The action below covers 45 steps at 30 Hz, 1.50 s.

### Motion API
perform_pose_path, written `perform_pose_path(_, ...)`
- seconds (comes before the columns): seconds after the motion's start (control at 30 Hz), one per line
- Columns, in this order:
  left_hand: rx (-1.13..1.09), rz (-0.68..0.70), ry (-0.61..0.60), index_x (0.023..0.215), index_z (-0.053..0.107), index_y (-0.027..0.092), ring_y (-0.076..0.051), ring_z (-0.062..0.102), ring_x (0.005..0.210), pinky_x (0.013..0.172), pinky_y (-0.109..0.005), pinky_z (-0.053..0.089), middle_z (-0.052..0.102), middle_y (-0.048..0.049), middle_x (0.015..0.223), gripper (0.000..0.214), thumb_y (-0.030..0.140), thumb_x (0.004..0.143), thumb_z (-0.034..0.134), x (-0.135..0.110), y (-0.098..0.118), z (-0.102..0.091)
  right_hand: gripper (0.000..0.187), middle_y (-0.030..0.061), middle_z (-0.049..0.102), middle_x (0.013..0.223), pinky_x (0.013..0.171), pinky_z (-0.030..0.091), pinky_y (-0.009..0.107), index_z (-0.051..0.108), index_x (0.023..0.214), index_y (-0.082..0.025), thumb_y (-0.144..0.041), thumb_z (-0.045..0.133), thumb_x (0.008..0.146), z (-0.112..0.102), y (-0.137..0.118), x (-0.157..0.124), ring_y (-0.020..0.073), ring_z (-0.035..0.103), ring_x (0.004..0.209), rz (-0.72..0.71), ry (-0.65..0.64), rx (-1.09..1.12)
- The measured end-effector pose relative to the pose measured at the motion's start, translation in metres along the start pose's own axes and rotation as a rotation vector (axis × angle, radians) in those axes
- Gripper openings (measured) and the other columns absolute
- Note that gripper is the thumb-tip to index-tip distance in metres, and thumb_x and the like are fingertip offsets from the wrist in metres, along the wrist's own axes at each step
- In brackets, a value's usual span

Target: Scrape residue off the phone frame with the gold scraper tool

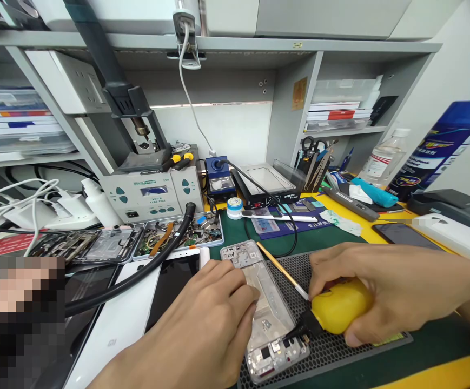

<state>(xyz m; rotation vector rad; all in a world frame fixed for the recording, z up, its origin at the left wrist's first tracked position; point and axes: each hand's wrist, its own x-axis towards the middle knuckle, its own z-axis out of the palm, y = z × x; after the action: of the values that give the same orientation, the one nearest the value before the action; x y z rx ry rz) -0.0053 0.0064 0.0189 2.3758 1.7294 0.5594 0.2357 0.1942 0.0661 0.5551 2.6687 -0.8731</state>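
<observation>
A silver phone mid-frame (pixel 273 305) lies slantwise on a black perforated mat (pixel 324 346), small circuit parts showing at its near end. My left hand (pixel 202 319) rests over its left edge, fingers curled and gripping it. My right hand (pixel 392 286) is closed around a yellow bulb-shaped tool (pixel 342 305) with a black tapered nozzle. The nozzle's tip points down at the near end of the frame; whether it touches is unclear. Between my hands, a thin wooden stick with a white end (pixel 281 267) lies across the frame's right edge and the mat.
A thick black hose (pixel 137 278) crosses the left side over white phones. Behind stand a rework station (pixel 149 192), a tray of loose boards (pixel 208 232), a flux jar (pixel 235 208) and a toothbrush (pixel 283 217). A blue spray can (pixel 441 146) and a dark phone (pixel 405 236) are at right.
</observation>
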Motion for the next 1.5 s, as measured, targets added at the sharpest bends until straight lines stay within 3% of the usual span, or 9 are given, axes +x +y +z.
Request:
perform_pose_path(0.13,0.006,0.01,-0.009,0.094,0.061,0.02,-0.026,0.057,0.096,0.097,-0.053,0.049,0.064,-0.0053,0.1,0.02,0.015,0.106,0.045,0.0,0.0,0.0,0.044,-0.0012,0.074,0.12,0.092,0.05,0.038,0.077,0.107,-0.035,-0.048,0.09,0.067,-0.001,-0.001,-0.001,0.0332,0.069,0.112,0.022,0.004,-0.031)
perform_pose_path(0.33,0.024,-0.006,-0.014,0.091,0.06,0.019,-0.026,0.057,0.096,0.101,-0.056,0.047,0.063,-0.0056,0.098,0.022,0.017,0.106,0.045,0.0,0.0,0.001,0.04,-0.0003,0.076,0.113,0.089,0.051,0.037,0.078,0.104,-0.033,-0.046,0.09,0.068,-0.001,-0.004,-0.001,0.0334,0.071,0.108,0.015,0.016,-0.055)
perform_pose_path(0.5,0.029,0.002,-0.016,0.095,0.06,0.02,-0.026,0.057,0.097,0.097,-0.053,0.048,0.063,-0.0053,0.101,0.02,0.015,0.106,0.045,0.001,0.0,0.0,0.043,0.0031,0.075,0.125,0.091,0.052,0.038,0.08,0.106,-0.031,-0.046,0.09,0.067,-0.001,-0.004,-0.002,0.0356,0.071,0.112,0.012,0.026,-0.067)
perform_pose_path(0.7,0.045,0.0,-0.034,0.095,0.061,0.02,-0.028,0.057,0.098,0.092,-0.052,0.05,0.063,-0.0058,0.1,0.021,0.015,0.106,0.044,0.003,0.001,-0.001,0.042,0.0047,0.078,0.1,0.086,0.055,0.037,0.082,0.105,-0.028,-0.048,0.085,0.067,0.005,-0.013,0.007,0.0353,0.073,0.103,-0.119,0.139,-0.05)
perform_pose_path(0.87,0.051,-0.008,-0.041,0.096,0.061,0.02,-0.028,0.057,0.1,0.092,-0.051,0.05,0.063,-0.0059,0.103,0.02,0.016,0.107,0.044,0.001,0.003,-0.001,0.04,0.0043,0.077,0.095,0.085,0.055,0.037,0.082,0.103,-0.029,-0.049,0.082,0.068,0.009,-0.018,0.012,0.0346,0.073,0.1,-0.125,0.153,-0.041)
perform_pose_path(1.2,0.038,0.009,-0.018,0.094,0.061,0.02,-0.027,0.057,0.099,0.096,-0.053,0.05,0.063,-0.0053,0.101,0.021,0.016,0.107,0.044,-0.001,0.001,-0.002,0.042,0.0044,0.073,0.13,0.094,0.054,0.041,0.079,0.106,-0.029,-0.046,0.087,0.069,-0.002,-0.01,-0.004,0.0364,0.071,0.113,0.057,0.02,-0.071)
perform_pose_path(1.33,0.052,0.029,0.027,0.092,0.065,0.02,-0.026,0.06,0.097,0.099,-0.049,0.052,0.065,-0.0063,0.097,0.021,0.018,0.106,0.048,-0.001,0.001,-0.001,0.042,0.0047,0.073,0.13,0.096,0.054,0.043,0.079,0.106,-0.029,-0.045,0.087,0.068,-0.003,-0.014,-0.004,0.0383,0.07,0.116,0.074,0.025,-0.072)
perform_pose_path(1.5,0.103,0.051,0.129,0.102,0.071,0.022,-0.026,0.065,0.097,0.094,-0.042,0.056,0.068,-0.008,0.097,0.019,0.035,0.105,0.057,0.0,0.002,0.005,0.039,0.0043,0.074,0.125,0.093,0.055,0.041,0.078,0.105,-0.029,-0.044,0.086,0.069,-0.002,-0.016,-0.005,0.0361,0.071,0.112,0.069,0.011,-0.066)
